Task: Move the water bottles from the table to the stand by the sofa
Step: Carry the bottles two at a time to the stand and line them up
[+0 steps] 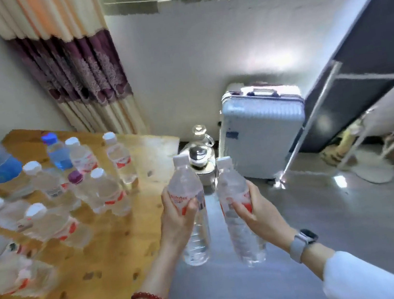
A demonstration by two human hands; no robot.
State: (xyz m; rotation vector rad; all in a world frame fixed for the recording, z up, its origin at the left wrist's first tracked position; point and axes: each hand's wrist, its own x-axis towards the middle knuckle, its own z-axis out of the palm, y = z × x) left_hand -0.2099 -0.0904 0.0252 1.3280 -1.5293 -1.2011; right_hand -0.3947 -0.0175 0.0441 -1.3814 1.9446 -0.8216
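Two water bottles are off the table and held upright over the grey floor [327,219], just past the table's right edge: the left hand [177,218] wraps its fingers round the label of the left bottle [188,196], and the right hand [257,206] grips the right bottle [232,195] at its label too. They sit close together without quite touching, as far as the blur allows. About a dozen more bottles [110,187] stand on the wooden table [99,251], mostly white-capped, one blue-capped bottle [55,151] and one purple-capped bottle [76,177] among them, leaving bare wood along the near and right edges. Ahead, a glass kettle [200,154] sits low beside a pale suitcase [264,129] against the wall. To the right a white metal rack [318,117] leans across; open floor spreads between it and the hands.
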